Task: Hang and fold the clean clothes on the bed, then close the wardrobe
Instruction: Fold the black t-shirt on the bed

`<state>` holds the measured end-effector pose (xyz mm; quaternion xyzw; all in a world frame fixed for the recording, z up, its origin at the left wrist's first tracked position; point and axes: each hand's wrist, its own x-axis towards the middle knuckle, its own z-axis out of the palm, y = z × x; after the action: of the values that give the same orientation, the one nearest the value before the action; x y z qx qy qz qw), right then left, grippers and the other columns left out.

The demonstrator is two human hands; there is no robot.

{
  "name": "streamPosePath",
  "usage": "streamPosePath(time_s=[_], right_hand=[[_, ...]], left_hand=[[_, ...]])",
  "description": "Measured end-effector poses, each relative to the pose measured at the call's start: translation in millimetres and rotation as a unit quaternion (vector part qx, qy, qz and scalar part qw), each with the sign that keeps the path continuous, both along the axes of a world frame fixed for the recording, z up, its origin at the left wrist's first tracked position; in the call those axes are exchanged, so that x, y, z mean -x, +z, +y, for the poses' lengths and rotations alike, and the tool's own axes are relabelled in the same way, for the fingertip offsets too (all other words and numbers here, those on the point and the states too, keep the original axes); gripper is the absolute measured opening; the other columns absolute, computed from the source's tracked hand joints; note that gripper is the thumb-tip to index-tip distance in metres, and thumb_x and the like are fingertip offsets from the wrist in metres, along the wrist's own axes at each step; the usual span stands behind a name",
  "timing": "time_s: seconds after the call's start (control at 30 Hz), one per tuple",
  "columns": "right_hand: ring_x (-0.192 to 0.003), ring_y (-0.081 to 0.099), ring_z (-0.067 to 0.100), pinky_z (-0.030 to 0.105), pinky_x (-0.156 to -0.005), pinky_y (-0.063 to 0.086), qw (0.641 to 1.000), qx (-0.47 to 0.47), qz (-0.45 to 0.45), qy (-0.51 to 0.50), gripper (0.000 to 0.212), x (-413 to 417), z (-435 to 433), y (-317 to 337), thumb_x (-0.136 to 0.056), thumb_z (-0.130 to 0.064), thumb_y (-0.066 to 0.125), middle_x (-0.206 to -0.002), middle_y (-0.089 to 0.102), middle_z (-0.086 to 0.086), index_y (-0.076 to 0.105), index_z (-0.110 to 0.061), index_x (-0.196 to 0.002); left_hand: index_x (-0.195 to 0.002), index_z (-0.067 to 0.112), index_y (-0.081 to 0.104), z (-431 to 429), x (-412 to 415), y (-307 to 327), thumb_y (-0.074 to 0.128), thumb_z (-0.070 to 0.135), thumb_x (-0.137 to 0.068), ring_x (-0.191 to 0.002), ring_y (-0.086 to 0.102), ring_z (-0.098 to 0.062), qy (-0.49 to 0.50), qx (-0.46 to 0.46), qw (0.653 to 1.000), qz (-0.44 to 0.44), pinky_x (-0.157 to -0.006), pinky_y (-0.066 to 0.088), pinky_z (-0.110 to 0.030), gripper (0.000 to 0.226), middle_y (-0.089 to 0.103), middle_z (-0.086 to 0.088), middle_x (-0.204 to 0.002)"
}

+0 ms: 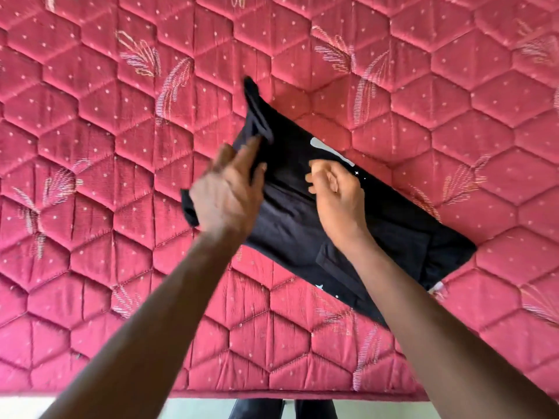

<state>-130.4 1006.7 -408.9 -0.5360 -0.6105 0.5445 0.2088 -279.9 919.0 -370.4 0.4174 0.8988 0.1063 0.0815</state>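
A black garment [302, 225] with a white print lies partly folded as a long strip, slanting across the red quilted mattress [121, 116]. My left hand [230, 189] grips the strip's upper left end, and a fold of cloth rises above the fingers. My right hand [335, 189] hovers or rests on the middle of the garment with its fingers curled in; whether it pinches cloth I cannot tell. The wardrobe is out of view.
The mattress's near edge [302, 396] runs along the bottom of the view, with pale floor [90, 408] beyond it. Dark trousered legs [284, 411] stand just below that edge. Bare mattress surrounds the garment on every side.
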Motion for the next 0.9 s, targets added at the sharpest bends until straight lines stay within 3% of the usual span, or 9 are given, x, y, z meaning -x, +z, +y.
streamPosePath(time_s=[0.13, 0.23, 0.4, 0.5, 0.57, 0.67, 0.77, 0.83, 0.9], right_hand=[[-0.077, 0.073, 0.017, 0.031, -0.069, 0.052, 0.971, 0.233, 0.001, -0.052, 0.061, 14, 35, 18, -0.102, -0.066, 0.037, -0.104, 0.077, 0.004, 0.067, -0.018, -0.127], [-0.079, 0.077, 0.020, 0.031, -0.067, 0.055, 0.954, 0.291, -0.047, -0.048, 0.071, 17, 52, 25, -0.093, -0.080, 0.039, -0.100, 0.078, 0.002, 0.067, -0.020, -0.118], [-0.067, 0.074, 0.028, 0.030, -0.055, 0.054, 0.978, 0.134, -0.152, -0.047, 0.044, 33, 56, 14, -0.088, -0.061, 0.066, -0.075, 0.075, 0.001, 0.065, -0.020, -0.073], [-0.108, 0.066, 0.027, 0.035, -0.083, 0.051, 0.936, -0.103, -0.336, 0.014, 0.021, 33, 58, 15, -0.087, -0.039, 0.071, -0.114, 0.070, 0.001, 0.065, -0.029, -0.105], [-0.114, 0.060, 0.022, 0.031, -0.080, 0.045, 0.924, -0.203, -0.319, 0.052, 0.038, 38, 64, 23, -0.089, -0.029, 0.069, -0.128, 0.059, 0.003, 0.056, -0.027, -0.125], [-0.104, 0.064, 0.018, 0.033, -0.085, 0.052, 0.937, -0.183, -0.243, 0.171, 0.041, 70, 82, 38, -0.096, -0.039, 0.063, -0.120, 0.064, -0.001, 0.056, -0.023, -0.132], [-0.106, 0.067, 0.024, 0.038, -0.096, 0.053, 0.877, -0.065, -0.353, 0.318, 0.054, 104, 99, 48, -0.093, -0.050, 0.066, -0.119, 0.064, 0.003, 0.056, -0.018, -0.135], [-0.112, 0.065, 0.030, 0.037, -0.092, 0.052, 0.853, -0.067, -0.410, 0.317, 0.050, 113, 109, 51, -0.088, -0.052, 0.067, -0.126, 0.066, 0.009, 0.060, -0.017, -0.123], [-0.098, 0.068, 0.028, 0.032, -0.075, 0.050, 0.876, -0.081, -0.411, 0.240, 0.032, 102, 116, 50, -0.087, -0.050, 0.065, -0.106, 0.071, 0.009, 0.061, -0.019, -0.095]], left_hand=[[-0.146, 0.026, 0.056, -12, -49, -29, 0.068, 0.045, -0.090, -0.096, 0.064, -0.034, -0.050, 0.049, 0.998, 0.000, -0.073, 0.055, -0.046, 0.060, 0.058, -0.009, -0.109], [-0.140, 0.024, 0.058, -25, -70, -29, 0.068, 0.049, -0.089, -0.104, 0.058, -0.031, -0.058, 0.022, 0.996, -0.057, -0.079, 0.055, -0.047, 0.057, 0.056, -0.005, -0.118], [-0.127, 0.030, 0.065, -57, -45, -21, 0.061, 0.054, -0.093, -0.111, 0.055, -0.031, 0.042, -0.041, 0.996, -0.074, -0.091, 0.048, -0.049, 0.043, 0.057, -0.003, -0.125], [-0.131, 0.032, 0.058, -70, -14, -26, 0.064, 0.053, -0.089, -0.120, 0.050, -0.034, 0.147, -0.025, 0.985, -0.087, -0.097, 0.044, -0.053, 0.048, 0.054, -0.005, -0.131], [-0.132, 0.028, 0.056, -73, 8, -28, 0.067, 0.052, -0.085, -0.124, 0.050, -0.035, 0.179, -0.027, 0.974, -0.138, -0.102, 0.044, -0.054, 0.054, 0.056, -0.008, -0.130], [-0.126, 0.022, 0.063, -70, 34, -29, 0.074, 0.049, -0.085, -0.115, 0.060, -0.032, 0.189, -0.018, 0.959, -0.213, -0.103, 0.047, -0.045, 0.051, 0.063, -0.007, -0.122], [-0.111, 0.030, 0.068, -61, 50, -28, 0.078, 0.046, -0.086, -0.101, 0.070, -0.023, 0.228, 0.008, 0.929, -0.291, -0.095, 0.055, -0.040, 0.031, 0.074, 0.006, -0.101], [-0.100, 0.032, 0.068, -57, 53, -31, 0.076, 0.050, -0.087, -0.101, 0.071, -0.024, 0.243, 0.030, 0.921, -0.302, -0.094, 0.056, -0.042, 0.024, 0.076, 0.007, -0.096], [-0.098, 0.034, 0.066, -51, 50, -32, 0.070, 0.056, -0.087, -0.105, 0.070, -0.027, 0.242, 0.035, 0.931, -0.271, -0.096, 0.054, -0.046, 0.024, 0.076, 0.005, -0.101]])
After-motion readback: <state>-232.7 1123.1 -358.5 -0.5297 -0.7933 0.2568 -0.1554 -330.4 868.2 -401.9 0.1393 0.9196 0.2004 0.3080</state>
